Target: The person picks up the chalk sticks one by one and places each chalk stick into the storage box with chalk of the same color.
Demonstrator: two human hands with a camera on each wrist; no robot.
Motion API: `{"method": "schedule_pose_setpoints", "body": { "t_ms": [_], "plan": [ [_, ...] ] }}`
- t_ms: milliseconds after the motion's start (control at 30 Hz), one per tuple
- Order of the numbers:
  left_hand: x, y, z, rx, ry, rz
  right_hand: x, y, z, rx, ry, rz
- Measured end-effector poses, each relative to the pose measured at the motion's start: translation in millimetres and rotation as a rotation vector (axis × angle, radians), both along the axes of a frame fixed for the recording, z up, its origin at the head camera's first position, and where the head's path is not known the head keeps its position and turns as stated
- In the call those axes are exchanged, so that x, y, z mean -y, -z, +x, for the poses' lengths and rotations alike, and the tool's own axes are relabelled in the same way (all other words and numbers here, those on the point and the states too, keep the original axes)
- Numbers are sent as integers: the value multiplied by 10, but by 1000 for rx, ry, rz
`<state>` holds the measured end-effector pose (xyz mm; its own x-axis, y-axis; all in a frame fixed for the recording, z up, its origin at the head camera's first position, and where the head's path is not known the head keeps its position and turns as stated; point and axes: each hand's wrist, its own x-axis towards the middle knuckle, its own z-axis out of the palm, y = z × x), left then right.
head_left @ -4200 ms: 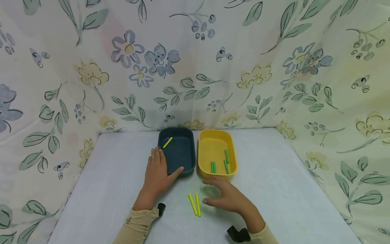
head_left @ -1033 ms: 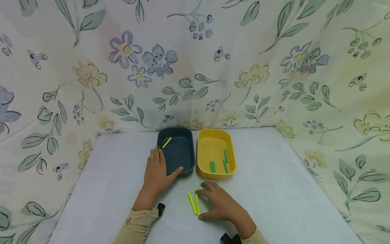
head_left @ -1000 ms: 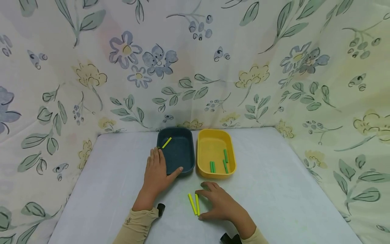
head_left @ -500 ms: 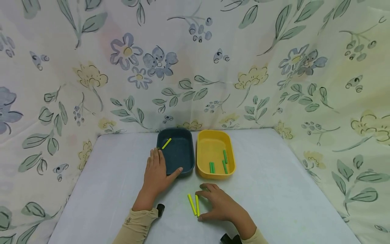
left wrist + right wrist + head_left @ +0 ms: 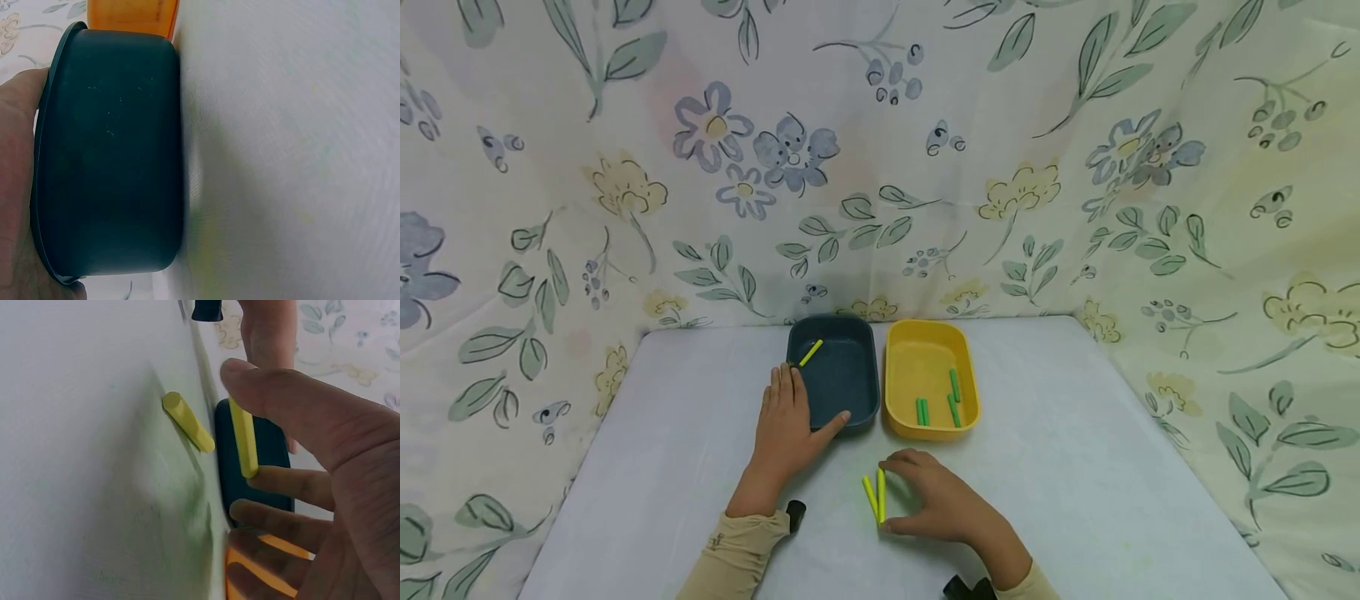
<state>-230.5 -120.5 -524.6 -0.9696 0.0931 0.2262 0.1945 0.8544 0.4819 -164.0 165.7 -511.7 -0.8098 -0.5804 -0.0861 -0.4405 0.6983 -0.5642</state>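
My right hand [image 5: 943, 500] pinches a yellow chalk stick [image 5: 882, 496] end to end, between thumb and index finger. In the right wrist view that held chalk [image 5: 244, 440] is lifted off the cloth; the other fingers spread apart. A second yellow chalk stick [image 5: 868, 494] lies on the cloth just left of it. My left hand [image 5: 784, 421] rests at the near left corner of the dark blue tub [image 5: 842, 379], fingers straight along its side and thumb on the front rim. One yellow chalk stick [image 5: 811, 353] lies inside that tub.
A yellow tub [image 5: 917, 354] stands right of the dark one, holding several green chalk sticks [image 5: 954, 385]. White cloth [image 5: 1097, 467] covers the table. A floral curtain [image 5: 880, 167] rises behind it. Black wrist devices [image 5: 796, 517] sit at both wrists.
The right hand came left and down to the right-hand yellow chalk, took hold of it at both ends and has now shifted it slightly up and left. The left hand stays put.
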Motion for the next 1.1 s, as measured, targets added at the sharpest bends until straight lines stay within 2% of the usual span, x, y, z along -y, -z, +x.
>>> {"method": "schedule_pose_setpoints", "body": {
  "t_ms": [333,767,1100],
  "plan": [
    [-6,-19,-26,38,-10,-38,49,-60,21,-12,44,-82],
    [-5,-23,-20,36,-13,-54,76,-69,28,-45,75,-145],
    [-2,-41,-9,23,-12,-47,121,-113,26,-106,101,-198]
  ]
}}
